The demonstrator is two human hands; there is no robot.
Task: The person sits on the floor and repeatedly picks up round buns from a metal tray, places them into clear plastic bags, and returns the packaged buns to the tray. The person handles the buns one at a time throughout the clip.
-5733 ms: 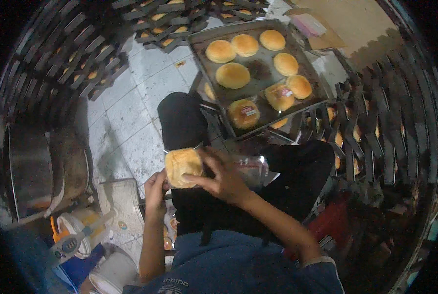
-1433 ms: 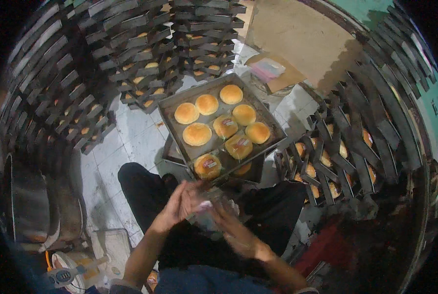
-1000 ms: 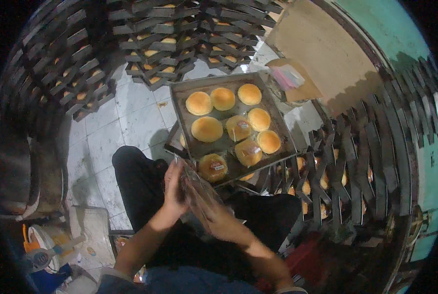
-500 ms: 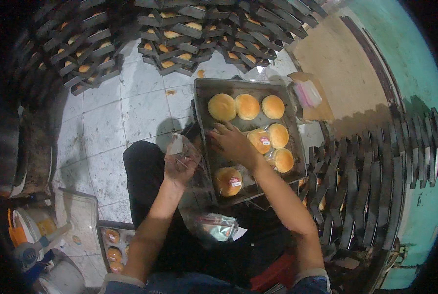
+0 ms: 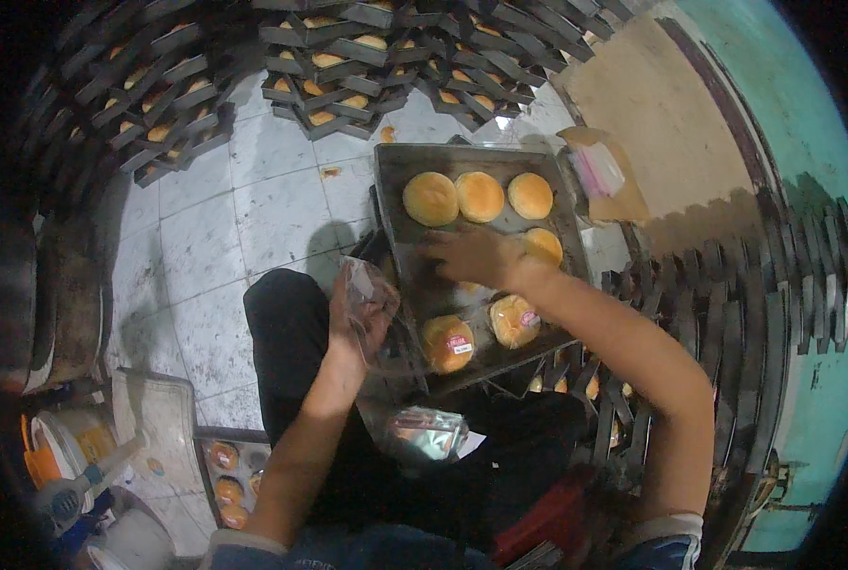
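Observation:
My left hand (image 5: 375,318) is closed around a clear plastic bag (image 5: 362,285), left of a dark metal baking tray (image 5: 405,285). Over the tray's middle is my right hand (image 5: 476,258), its fingers smeared by motion. A golden edge, apparently of a bun, peeks out below the palm; whether I grip it is unclear. Three unwrapped round buns (image 5: 481,197) line the far side, and another bun (image 5: 544,247) sits by my right wrist. Nearer to me lie two bagged buns with red and white labels, one at the left (image 5: 448,344) and one beside it (image 5: 514,321).
A shiny stack of packaging (image 5: 429,434) rests by my lap. Stacked trays of buns (image 5: 329,62) stand at the back, with more at the right (image 5: 680,351). A smaller tray (image 5: 229,480), a white bucket (image 5: 130,541) and cardboard with plastic bags (image 5: 609,176) surround me.
My right hand has moved slightly right across the tray, its forearm swinging outward. The labelled bun that lay right of that hand now sits nearer to me. My left hand still holds the bag.

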